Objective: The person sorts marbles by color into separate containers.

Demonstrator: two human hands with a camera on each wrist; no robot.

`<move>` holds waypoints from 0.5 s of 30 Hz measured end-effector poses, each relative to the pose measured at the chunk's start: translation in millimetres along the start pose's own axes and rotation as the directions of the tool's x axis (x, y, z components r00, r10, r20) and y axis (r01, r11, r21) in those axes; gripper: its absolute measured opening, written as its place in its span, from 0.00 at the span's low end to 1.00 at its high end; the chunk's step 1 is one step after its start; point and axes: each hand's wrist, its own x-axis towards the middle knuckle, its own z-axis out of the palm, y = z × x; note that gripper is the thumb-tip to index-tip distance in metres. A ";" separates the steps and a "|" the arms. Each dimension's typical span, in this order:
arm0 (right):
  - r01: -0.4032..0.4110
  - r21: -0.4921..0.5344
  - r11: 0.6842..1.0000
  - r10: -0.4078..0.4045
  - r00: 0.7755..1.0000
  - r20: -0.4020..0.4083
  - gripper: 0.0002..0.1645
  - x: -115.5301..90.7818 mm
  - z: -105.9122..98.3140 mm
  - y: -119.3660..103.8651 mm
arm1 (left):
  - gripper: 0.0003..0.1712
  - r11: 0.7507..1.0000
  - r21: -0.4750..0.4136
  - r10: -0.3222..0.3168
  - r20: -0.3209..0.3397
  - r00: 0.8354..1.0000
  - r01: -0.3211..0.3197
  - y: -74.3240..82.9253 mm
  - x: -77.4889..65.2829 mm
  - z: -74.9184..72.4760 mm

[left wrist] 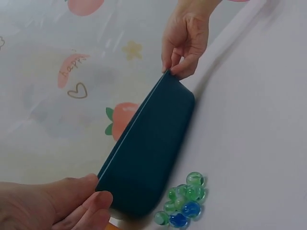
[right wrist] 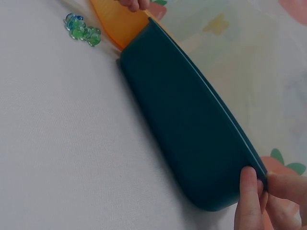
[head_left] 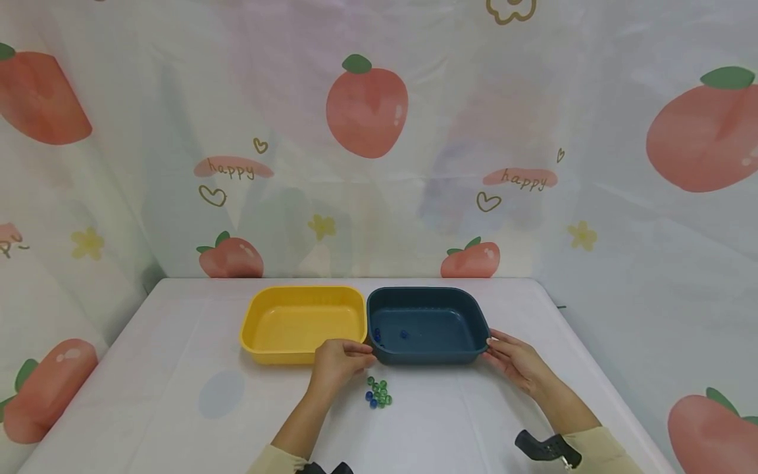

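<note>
A dark blue plastic basin [head_left: 429,352] stands on the table, a few blue marbles [head_left: 404,334] lying on its floor. My left hand [head_left: 339,362] pinches the rim at its front left corner, thumb and fingers on either side of the edge in the left wrist view. At the opposite end, my right hand [head_left: 520,362] pinches the right rim, and the right wrist view shows its fingers [right wrist: 248,191] against the outer wall. Just in front of the basin, near the left hand, sits a small cluster of green glass marbles [head_left: 381,394] with blue ones [head_left: 370,395] among them.
A yellow basin [head_left: 278,357] stands directly left of the blue one, side by side with it. Both rest toward the back of a table covered in white cloth [head_left: 177,388]. Behind the table hangs a curtain [head_left: 379,210] printed with fruit.
</note>
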 end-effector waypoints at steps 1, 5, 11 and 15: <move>0.000 0.000 1.000 0.000 1.000 0.000 0.41 -0.2 0.2 0.1 | 0.08 1.000 0.002 -0.002 0.005 1.000 0.002 -1.7 -0.8 -0.6; 0.002 0.000 1.000 -0.002 1.000 -0.006 0.41 -0.2 0.1 0.7 | 0.09 0.999 0.022 -0.032 0.020 0.999 0.032 -8.2 -4.5 -3.3; 0.006 -0.002 1.000 -0.006 1.000 -0.010 0.41 0.5 -0.5 1.3 | 0.12 0.999 0.017 -0.042 0.038 0.998 0.041 -19.7 -8.1 -5.7; 0.003 0.005 1.000 -0.003 1.000 -0.011 0.41 1.0 -0.4 1.2 | 0.12 1.000 0.011 -0.019 0.058 0.998 0.018 -28.0 -10.1 -6.3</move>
